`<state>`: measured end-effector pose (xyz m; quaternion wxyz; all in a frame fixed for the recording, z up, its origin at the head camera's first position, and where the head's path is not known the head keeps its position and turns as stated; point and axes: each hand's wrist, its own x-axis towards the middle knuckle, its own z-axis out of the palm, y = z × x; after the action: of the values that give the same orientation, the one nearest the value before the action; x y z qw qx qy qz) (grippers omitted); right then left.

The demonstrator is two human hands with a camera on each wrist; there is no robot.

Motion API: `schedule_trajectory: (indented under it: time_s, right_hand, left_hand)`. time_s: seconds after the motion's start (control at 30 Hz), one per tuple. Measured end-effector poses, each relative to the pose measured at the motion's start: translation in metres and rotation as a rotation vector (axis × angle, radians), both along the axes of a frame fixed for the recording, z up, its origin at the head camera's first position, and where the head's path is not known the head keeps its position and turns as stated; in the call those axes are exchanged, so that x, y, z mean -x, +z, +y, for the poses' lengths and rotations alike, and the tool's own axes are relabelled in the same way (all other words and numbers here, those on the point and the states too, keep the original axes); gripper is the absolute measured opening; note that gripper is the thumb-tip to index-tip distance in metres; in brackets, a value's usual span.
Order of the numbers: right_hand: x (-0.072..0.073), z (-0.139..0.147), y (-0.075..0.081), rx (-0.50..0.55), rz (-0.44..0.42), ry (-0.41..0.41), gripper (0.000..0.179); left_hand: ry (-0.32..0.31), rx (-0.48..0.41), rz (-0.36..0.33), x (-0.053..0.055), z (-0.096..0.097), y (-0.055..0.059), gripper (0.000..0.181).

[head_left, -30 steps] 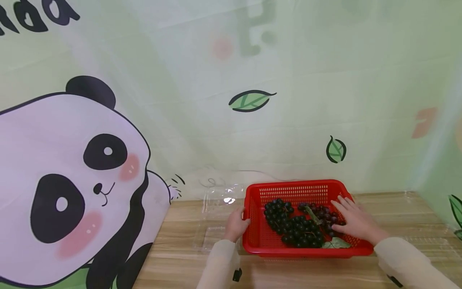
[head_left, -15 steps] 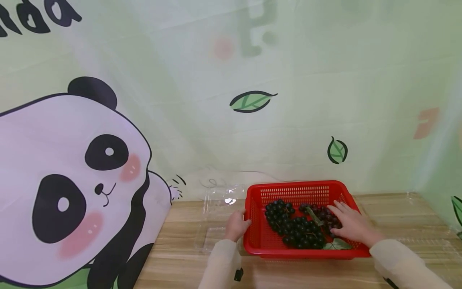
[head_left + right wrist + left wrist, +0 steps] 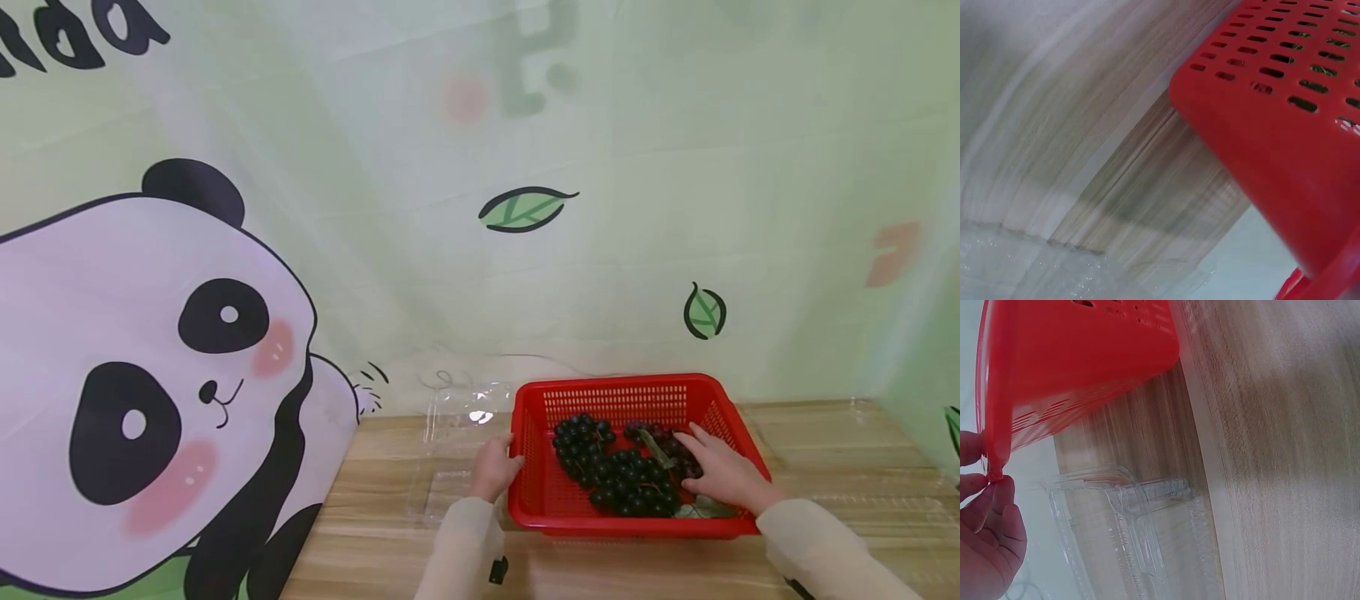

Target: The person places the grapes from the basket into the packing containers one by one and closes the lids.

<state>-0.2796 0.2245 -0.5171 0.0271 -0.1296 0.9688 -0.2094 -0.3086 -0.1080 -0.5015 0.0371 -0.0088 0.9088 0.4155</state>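
A red plastic basket (image 3: 637, 526) with slotted walls holds two bunches of grapes. The black bunch (image 3: 630, 483) lies at the left and middle, the purple-red one (image 3: 678, 456) at the right, with a green leaf (image 3: 703, 507) near the front. My left hand (image 3: 493, 468) pinches the basket's left rim between thumb and fingers, which the left wrist view shows close up. Over the purple-red grapes, my right hand (image 3: 723, 475) reaches in from the right, thumb and fingers apart, fingertips right at the bunch. The right wrist view shows only the basket's slotted side (image 3: 1235, 125), with that hand hidden.
Left of the basket stands a clear plastic container (image 3: 1141, 531) on the wooden table (image 3: 375, 517). More clear plastic (image 3: 1041, 269) lies to the right. A printed panda backdrop (image 3: 420, 275) rises directly behind the table, with a thin cable along its foot.
My right hand has moved left and lower, from the basket's right side onto the purple-red grapes, its fingers drawing closer together. The left hand has stayed at the rim.
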Motion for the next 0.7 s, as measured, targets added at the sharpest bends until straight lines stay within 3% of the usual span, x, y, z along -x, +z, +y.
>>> schedule_trajectory:
  time_s: [0.47, 0.7]
  right_hand:
    - [0.004, -0.006, -0.008, 0.027, -0.015, -0.028, 0.072]
    - [0.006, -0.007, -0.012, 0.104, -0.060, -0.074, 0.075]
  left_hand:
    - [-0.003, 0.005, 0.012, -0.002, 0.001, 0.002, 0.034]
    - [0.000, 0.049, 0.036, 0.001, 0.000, 0.000, 0.036]
